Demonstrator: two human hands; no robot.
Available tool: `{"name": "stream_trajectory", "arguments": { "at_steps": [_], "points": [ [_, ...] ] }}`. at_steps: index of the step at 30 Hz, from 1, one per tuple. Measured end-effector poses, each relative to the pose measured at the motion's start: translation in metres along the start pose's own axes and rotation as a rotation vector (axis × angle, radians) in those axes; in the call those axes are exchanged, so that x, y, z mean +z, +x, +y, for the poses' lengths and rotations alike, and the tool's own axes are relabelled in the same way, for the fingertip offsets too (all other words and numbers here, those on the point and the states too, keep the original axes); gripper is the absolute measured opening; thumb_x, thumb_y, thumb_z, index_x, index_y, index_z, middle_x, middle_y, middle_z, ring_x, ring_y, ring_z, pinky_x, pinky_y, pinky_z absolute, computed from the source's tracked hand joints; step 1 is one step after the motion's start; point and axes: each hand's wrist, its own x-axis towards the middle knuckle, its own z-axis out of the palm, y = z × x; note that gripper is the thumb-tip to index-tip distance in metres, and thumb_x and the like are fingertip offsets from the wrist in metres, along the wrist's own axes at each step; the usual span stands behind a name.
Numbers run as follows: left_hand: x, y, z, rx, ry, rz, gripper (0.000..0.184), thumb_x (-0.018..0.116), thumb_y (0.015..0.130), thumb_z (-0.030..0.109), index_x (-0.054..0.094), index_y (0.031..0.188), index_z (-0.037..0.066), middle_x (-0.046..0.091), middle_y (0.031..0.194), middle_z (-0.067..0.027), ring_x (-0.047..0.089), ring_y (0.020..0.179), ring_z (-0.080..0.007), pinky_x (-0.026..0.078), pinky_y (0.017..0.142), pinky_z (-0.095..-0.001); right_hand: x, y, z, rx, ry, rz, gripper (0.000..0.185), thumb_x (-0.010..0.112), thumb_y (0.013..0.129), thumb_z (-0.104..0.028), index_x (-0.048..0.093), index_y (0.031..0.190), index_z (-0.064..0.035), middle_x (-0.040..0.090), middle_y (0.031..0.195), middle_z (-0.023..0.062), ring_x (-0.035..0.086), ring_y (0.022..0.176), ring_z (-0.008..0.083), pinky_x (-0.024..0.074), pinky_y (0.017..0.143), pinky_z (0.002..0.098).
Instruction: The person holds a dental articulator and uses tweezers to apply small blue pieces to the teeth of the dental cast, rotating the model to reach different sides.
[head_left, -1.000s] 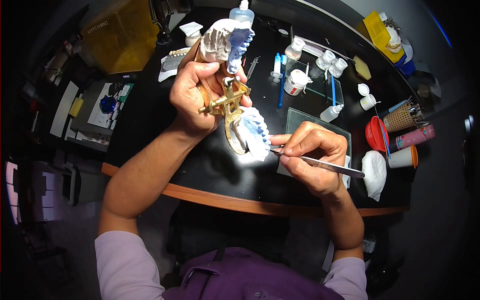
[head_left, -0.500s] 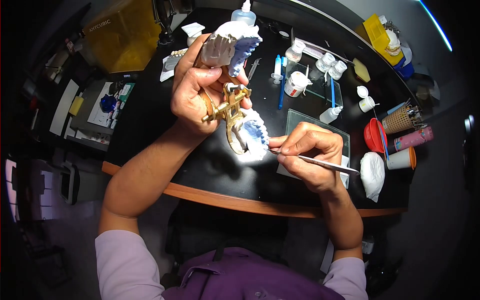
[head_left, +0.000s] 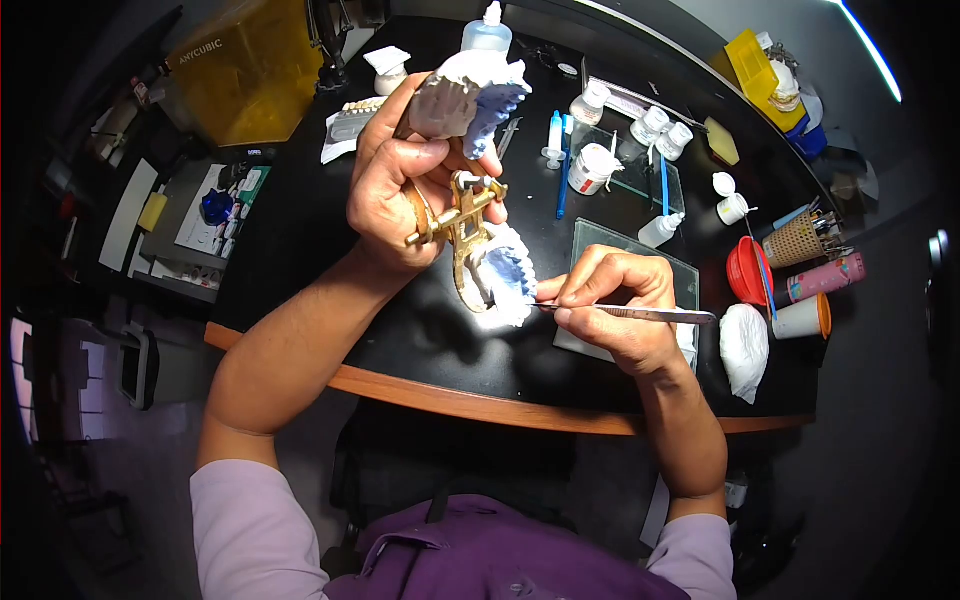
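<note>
My left hand (head_left: 395, 200) is wrapped round a brass dental articulator (head_left: 466, 235), held opened up above the desk. Its upper plaster cast (head_left: 450, 95), white and grey with a bluish tooth side, is by my fingertips. The lower cast (head_left: 512, 270), white with a blue inner face, hangs at the bottom under bright light. My right hand (head_left: 625, 305) pinches a slim metal scalpel (head_left: 650, 314), its handle pointing right and nearly level. The scalpel's tip meets or nearly meets the right edge of the lower cast; exact contact is too small to tell.
Beyond my right hand lie a glass slab (head_left: 640, 245), a lidded white jar (head_left: 594, 168), small bottles and a blue syringe (head_left: 554, 140). To the right are a red bowl (head_left: 745, 270), a white cup (head_left: 798, 318) and a crumpled white bundle (head_left: 744, 350). The desk's wooden edge (head_left: 470, 405) runs nearest me.
The scalpel's handle end has swung up, from slanting downward to almost level, as my right hand turned slightly. The articulator and casts have shifted only a little.
</note>
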Motion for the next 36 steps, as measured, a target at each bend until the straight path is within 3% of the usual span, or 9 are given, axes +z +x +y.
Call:
{"name": "stream_trajectory", "arguments": {
  "at_steps": [8, 16, 26, 36],
  "points": [
    [-0.011, 0.001, -0.005, 0.051, -0.046, -0.024, 0.057, 0.029, 0.096, 0.009, 0.019, 0.152, 0.004, 0.056, 0.121, -0.0276, 0.068, 0.092, -0.0323, 0.065, 0.063, -0.0457, 0.002, 0.000, 0.003, -0.075, 0.063, 0.004, 0.011, 0.073, 0.077, 0.010, 0.066, 0.077, 0.0009, 0.067, 0.082, 0.0137, 0.073, 0.089, 0.0288, 0.0581, 0.091, 0.0466],
    [-0.008, 0.001, -0.003, 0.046, -0.042, -0.005, 0.058, 0.029, 0.094, 0.008, 0.023, 0.151, 0.003, 0.056, 0.124, -0.0265, 0.068, 0.091, -0.0326, 0.065, 0.062, -0.0446, 0.004, -0.001, 0.001, -0.063, -0.007, 0.009, 0.011, 0.073, 0.076, 0.010, 0.066, 0.077, 0.0004, 0.067, 0.081, 0.0128, 0.072, 0.084, 0.0254, 0.0574, 0.093, 0.0483],
    [-0.001, 0.004, 0.007, 0.048, -0.003, -0.038, 0.055, 0.035, 0.089, 0.010, 0.033, 0.143, -0.002, 0.062, 0.102, -0.0285, 0.070, 0.080, -0.0326, 0.063, 0.061, -0.0440, 0.005, 0.001, -0.001, -0.095, -0.065, -0.013, 0.011, 0.072, 0.075, 0.010, 0.067, 0.076, 0.0000, 0.067, 0.079, 0.0125, 0.069, 0.077, 0.0191, 0.0574, 0.093, 0.0493],
    [0.005, 0.004, 0.008, 0.051, 0.004, 0.045, 0.054, 0.036, 0.087, 0.008, 0.036, 0.139, -0.004, 0.062, 0.108, -0.0262, 0.070, 0.081, -0.0313, 0.064, 0.061, -0.0436, 0.006, 0.001, 0.001, -0.132, -0.103, 0.010, 0.011, 0.072, 0.075, 0.010, 0.067, 0.076, 0.0000, 0.067, 0.077, 0.0123, 0.070, 0.077, 0.0202, 0.0584, 0.092, 0.0464]
  ]
}}
